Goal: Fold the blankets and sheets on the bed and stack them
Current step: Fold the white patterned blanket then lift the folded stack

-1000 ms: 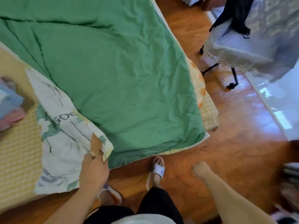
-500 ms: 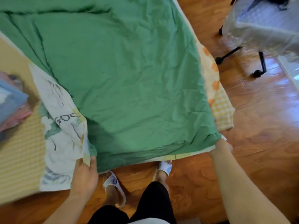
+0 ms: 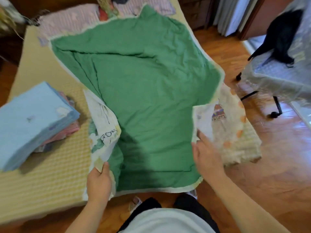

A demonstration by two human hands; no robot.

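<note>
Two corners of the green blanket are turned up in my hands, showing its white printed underside. My left hand is gripping the near left corner, thumb on top and fingers curled under the fabric. My right hand is pinching the near right corner, the fingers closing on the folded-over flap with a small printed house. The blanket is lying spread green side up across the bed, its near edge hanging over the foot of the mattress just in front of my legs. To the left, a stack of folded sheets, pale blue on top and pink below, is resting on the yellow mattress pad, apart from the blanket.
</note>
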